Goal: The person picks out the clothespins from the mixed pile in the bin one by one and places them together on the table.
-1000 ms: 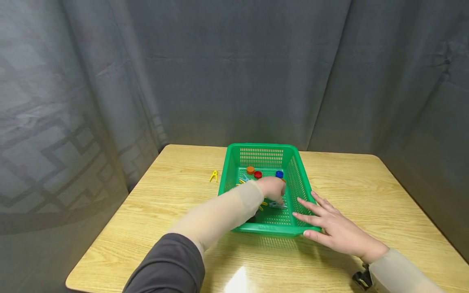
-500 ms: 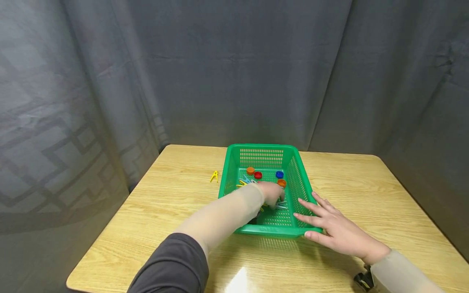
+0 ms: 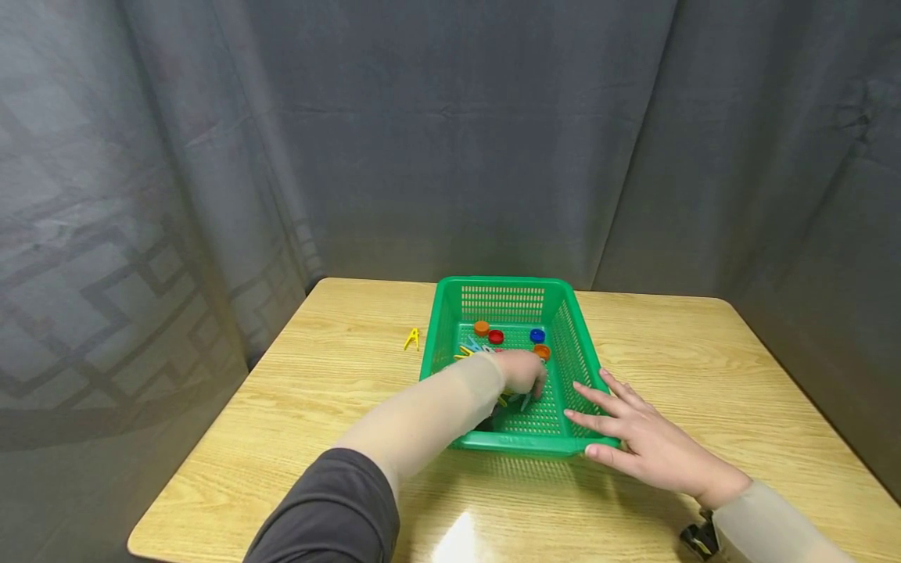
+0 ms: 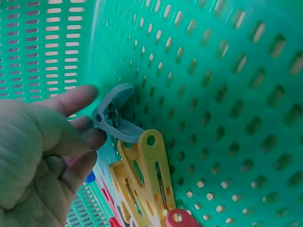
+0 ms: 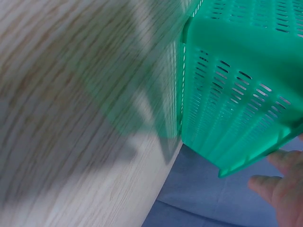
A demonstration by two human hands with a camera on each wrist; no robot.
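Note:
My left hand (image 3: 522, 371) reaches down inside a green plastic basket (image 3: 507, 443). In the left wrist view, its curled fingers (image 4: 75, 101) pinch one end of a grey-blue clothespin (image 4: 124, 128), whose handles splay away from the fingertips. Right beside it are yellow clothespins (image 4: 154, 172), with a red clothespin (image 4: 182, 217) partly cut off at the frame's bottom. My right hand (image 3: 651, 442) rests with spread fingers over the basket's near right corner. In the right wrist view only part of that hand shows, its fingertips at the rim.
Orange caps (image 3: 482, 328), a red cap (image 3: 496, 337) and a blue cap (image 3: 538, 335) lie on the basket floor. A yellow clothespin (image 3: 411, 338) lies on the wooden table (image 3: 317, 367) left of the basket. Grey curtains (image 3: 450, 156) hang behind and at both sides.
My left hand has shifted slightly within the basket. The grey-blue clothespin, which lay flat on the floor, is now tilted up and a little further left. My right hand stays at the rim.

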